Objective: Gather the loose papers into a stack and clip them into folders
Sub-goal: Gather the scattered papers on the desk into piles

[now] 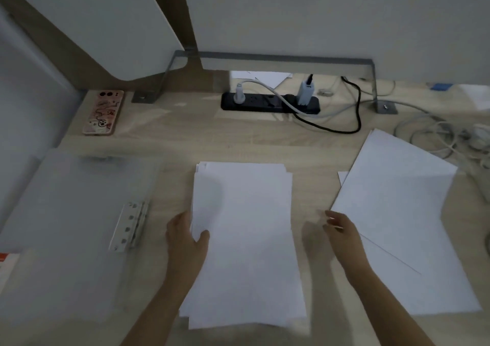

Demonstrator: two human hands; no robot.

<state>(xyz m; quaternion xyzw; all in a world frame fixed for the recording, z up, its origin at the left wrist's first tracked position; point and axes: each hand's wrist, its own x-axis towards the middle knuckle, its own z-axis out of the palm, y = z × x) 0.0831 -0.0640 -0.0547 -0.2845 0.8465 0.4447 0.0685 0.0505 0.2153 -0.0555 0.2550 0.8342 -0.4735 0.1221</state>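
A stack of white papers (245, 239) lies in the middle of the wooden desk, its edges a little uneven. My left hand (185, 239) grips the stack's left edge, thumb on top. To the right lie loose white sheets (397, 213), spread and overlapping at an angle. My right hand (342, 229) hovers with fingers apart between the stack and the loose sheets, at their left corner, holding nothing. A translucent folder (66, 226) lies open-faced on the left, with a metal clip (130, 226) at its right side.
A phone in a patterned case (103, 112) lies at the back left. A black power strip (270, 103) with plugs sits at the back centre, with tangled cables (437, 133) at the right. Divider panels on metal brackets stand behind. A red-and-white object (6, 262) shows at the left edge.
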